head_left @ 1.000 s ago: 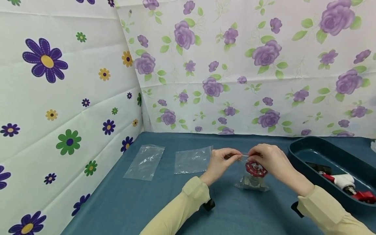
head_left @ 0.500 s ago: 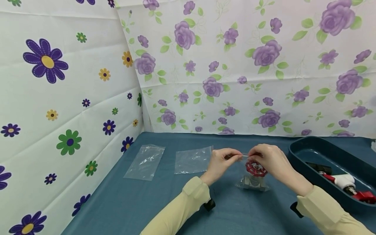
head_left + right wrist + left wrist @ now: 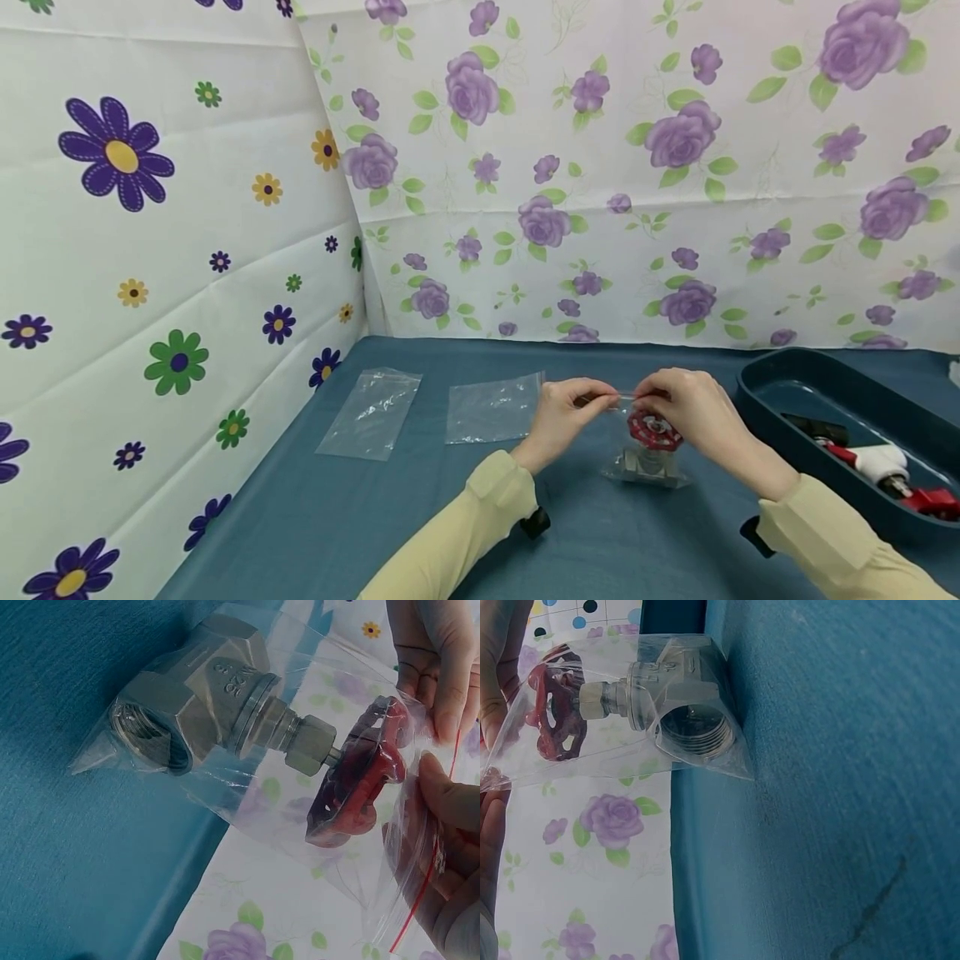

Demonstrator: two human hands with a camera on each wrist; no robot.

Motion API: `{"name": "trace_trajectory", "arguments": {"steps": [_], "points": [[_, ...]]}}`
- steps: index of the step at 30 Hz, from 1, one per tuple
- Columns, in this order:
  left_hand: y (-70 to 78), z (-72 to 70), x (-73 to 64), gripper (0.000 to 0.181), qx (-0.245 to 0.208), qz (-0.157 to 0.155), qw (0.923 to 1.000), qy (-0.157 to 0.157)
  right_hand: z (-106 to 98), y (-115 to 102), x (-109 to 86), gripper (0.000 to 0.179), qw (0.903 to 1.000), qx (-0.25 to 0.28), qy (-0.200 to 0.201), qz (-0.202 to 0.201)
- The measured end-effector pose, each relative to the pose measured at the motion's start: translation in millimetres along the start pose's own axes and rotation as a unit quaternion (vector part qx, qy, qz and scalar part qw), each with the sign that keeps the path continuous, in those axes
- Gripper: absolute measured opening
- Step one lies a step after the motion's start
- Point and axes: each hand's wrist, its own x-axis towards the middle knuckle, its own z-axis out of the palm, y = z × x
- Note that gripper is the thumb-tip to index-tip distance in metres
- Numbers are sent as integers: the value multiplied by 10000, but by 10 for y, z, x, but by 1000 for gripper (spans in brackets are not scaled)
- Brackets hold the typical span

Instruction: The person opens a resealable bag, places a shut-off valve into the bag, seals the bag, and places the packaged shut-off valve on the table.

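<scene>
The valve [image 3: 236, 701] stood upright inside a clear zip bag [image 3: 341, 870], its base apparently resting on the desk [image 3: 300, 533] a little right of centre, its red handwheel [image 3: 364, 784] at the top, just below the bag's mouth. Left hand [image 3: 562, 417] and right hand [image 3: 692, 408] worked side by side at that mouth, each grip pinching the plastic between thumb and fingers near the red seal line [image 3: 417, 906]. The metal body would likely be heavy and rigid for its wrapping, hardly fragile itself, whereas the film looked thin, limp and slippery, apt to crease or slide, and its lower corners could probably be strained if the whole weight hung from the mouth. For the seal, a close pinch along the strip seemed right; for lifting, it looked safer to take hold through the film around the body or the neck under the handwheel, since the wheel might turn.
</scene>
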Motion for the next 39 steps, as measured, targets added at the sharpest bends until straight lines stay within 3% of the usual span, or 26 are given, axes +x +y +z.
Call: {"name": "trace_trajectory", "arguments": {"steps": [10, 18, 27, 39], "points": [[-4, 4, -1, 10, -77, -42, 10000, -15, 11, 9, -2, 11, 9999, -94, 44, -13], [2, 3, -7, 10, 45, -21, 10000, -25, 16, 7, 4, 16, 9989, -264, 248, -295], [-4, -7, -9, 9, 154, 124, 9998, 2, 20, 8, -6, 17, 9987, -99, 333, -366], [15, -4, -2, 10, -26, 44, 10000, -38, -67, 118, -67, 17, 9966, 676, -408, 228]]}}
